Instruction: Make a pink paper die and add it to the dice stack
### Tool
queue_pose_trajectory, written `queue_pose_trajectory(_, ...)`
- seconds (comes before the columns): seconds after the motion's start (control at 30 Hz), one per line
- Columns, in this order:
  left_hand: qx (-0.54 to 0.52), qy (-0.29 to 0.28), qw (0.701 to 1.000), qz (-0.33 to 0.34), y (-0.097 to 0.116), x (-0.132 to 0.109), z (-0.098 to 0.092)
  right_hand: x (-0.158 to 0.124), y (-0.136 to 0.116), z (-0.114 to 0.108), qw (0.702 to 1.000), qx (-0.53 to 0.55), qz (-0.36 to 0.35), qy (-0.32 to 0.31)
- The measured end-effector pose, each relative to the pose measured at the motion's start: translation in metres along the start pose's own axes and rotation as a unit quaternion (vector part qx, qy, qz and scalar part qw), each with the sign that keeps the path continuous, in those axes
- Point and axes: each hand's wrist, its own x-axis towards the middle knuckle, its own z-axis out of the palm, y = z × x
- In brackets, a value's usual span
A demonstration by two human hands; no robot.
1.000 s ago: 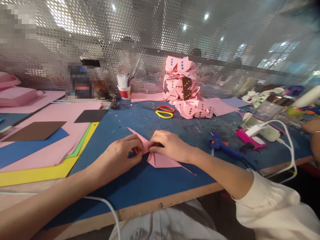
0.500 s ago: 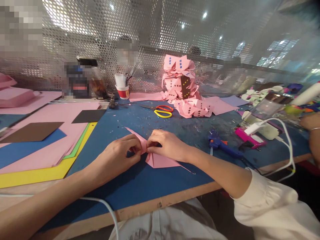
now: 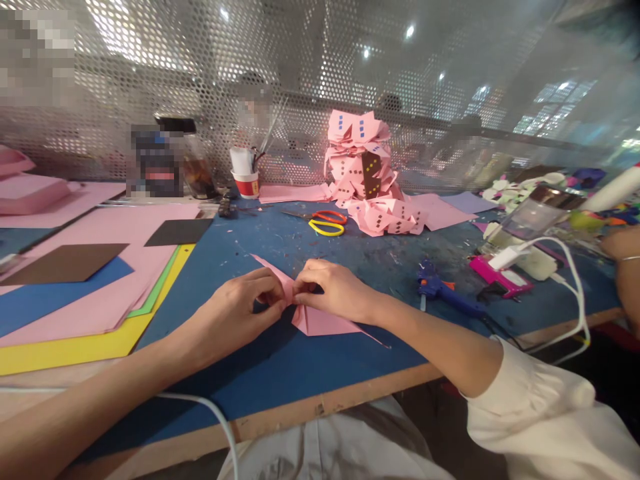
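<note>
Between my hands, a folded piece of pink paper (image 3: 327, 323) is held just above or on the blue table mat (image 3: 280, 383). Its pointed end sticks out behind my fingers, and a wider flap spreads below my right hand. My left hand (image 3: 250, 300) pinches it from the left side. With fingertips close to the left ones, my right hand (image 3: 333, 287) pinches the same paper near its middle. The exact fold under the fingertips is hidden.
Scissors (image 3: 327, 223) lie beyond my hands, before a pink folded-paper stack (image 3: 363, 167). A blue glue gun (image 3: 445, 290) and white cable (image 3: 575, 280) are on the right. Coloured sheets (image 3: 100, 343) cover the left. A red-white cup (image 3: 246, 185) stands behind. Another person's arm (image 3: 629, 273) shows far right.
Almost nothing differs. Both hands keep their pinch on the pink paper in the same place, with at most a tiny shift of the left fingers.
</note>
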Motion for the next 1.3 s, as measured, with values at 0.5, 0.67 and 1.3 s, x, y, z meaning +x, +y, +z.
queue_pose_trajectory(0.5, 0.011, -0.013, 1.000, -0.018, -0.0032, 0.0017, 0.0032, 0.0004, 0.0004, 0.0015, 1.000, 0.001, 0.004, 0.006)
queue_pose_trajectory(0.67, 0.021, -0.014, 1.000, -0.017, -0.0064, 0.0018, 0.0054, 0.0008, 0.0000, 0.0009, 1.000, 0.013, 0.018, 0.002)
queue_pose_trajectory(1.3, 0.035, 0.001, 0.999, 0.001, -0.0070, 0.0011, 0.0083, 0.0011, -0.0007, -0.0007, 1.000, 0.013, 0.015, -0.006)
